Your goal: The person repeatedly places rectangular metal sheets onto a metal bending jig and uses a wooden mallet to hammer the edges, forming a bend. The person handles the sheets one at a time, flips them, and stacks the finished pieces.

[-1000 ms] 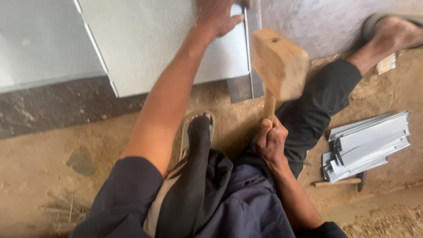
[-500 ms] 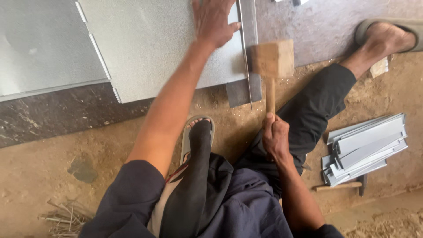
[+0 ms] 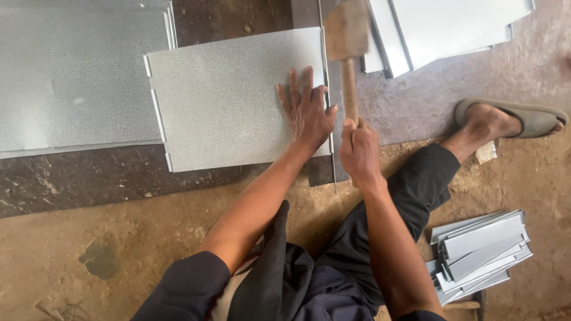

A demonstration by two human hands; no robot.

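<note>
Two hands work: left hand (image 3: 307, 113) spread flat on metal sheet (image 3: 232, 101), right hand (image 3: 358, 151) grip clenched round wooden mallet (image 3: 347, 41).

A single view is given, taken from the person's head and aimed steeply down and forward. The arms, lap and metal sheet (image 3: 232, 98) on the floor (image 3: 119, 238) are seen from close range.

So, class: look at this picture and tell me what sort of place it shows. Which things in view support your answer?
Probably a small sheet-metal workshop, worked at floor level. The left hand presses a galvanised metal sheet flat, the right hand grips a wooden mallet, and a stack of cut metal strips lies on the dirt floor.
</note>
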